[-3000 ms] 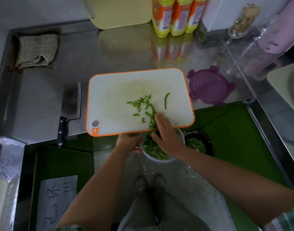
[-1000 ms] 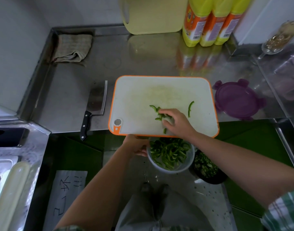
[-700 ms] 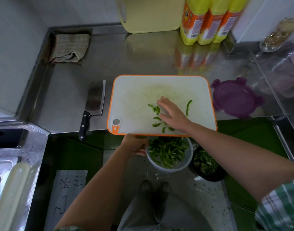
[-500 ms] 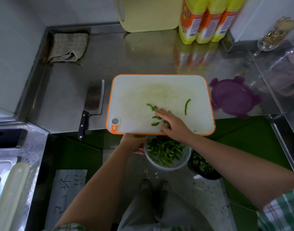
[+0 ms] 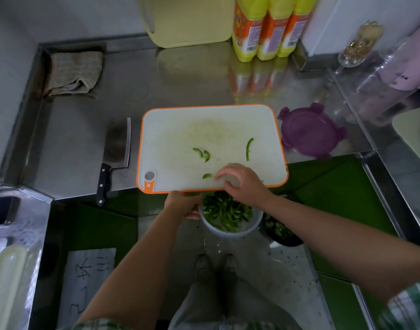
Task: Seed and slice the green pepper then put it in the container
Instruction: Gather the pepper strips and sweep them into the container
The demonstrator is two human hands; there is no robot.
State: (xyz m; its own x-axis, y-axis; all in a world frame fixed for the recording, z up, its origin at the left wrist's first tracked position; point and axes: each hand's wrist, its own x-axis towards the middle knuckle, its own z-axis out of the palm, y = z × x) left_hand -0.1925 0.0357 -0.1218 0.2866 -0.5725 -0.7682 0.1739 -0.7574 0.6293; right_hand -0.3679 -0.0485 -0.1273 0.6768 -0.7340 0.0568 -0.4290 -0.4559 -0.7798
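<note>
A white cutting board (image 5: 211, 129) with an orange rim lies on the steel counter, its front edge over the counter's lip. Several green pepper slices (image 5: 249, 148) remain scattered on it. Just below that edge my left hand (image 5: 182, 206) grips the rim of a round white container (image 5: 230, 231) filled with pepper slices. My right hand (image 5: 242, 183) rests at the board's front edge with fingers loosely curved, beside one slice (image 5: 207, 176); I cannot tell whether it holds any.
A cleaver (image 5: 113, 156) lies left of the board. A purple lid (image 5: 311, 132) sits to its right. A dark bowl (image 5: 281, 231) of scraps stands under my right forearm. A folded cloth (image 5: 73, 72), a yellow jug (image 5: 187, 17) and yellow bottles (image 5: 266, 27) line the back.
My right hand has swept slices from the middle of the board back to its front edge over the container. Fewer slices lie on the board. My left hand keeps holding the container.
</note>
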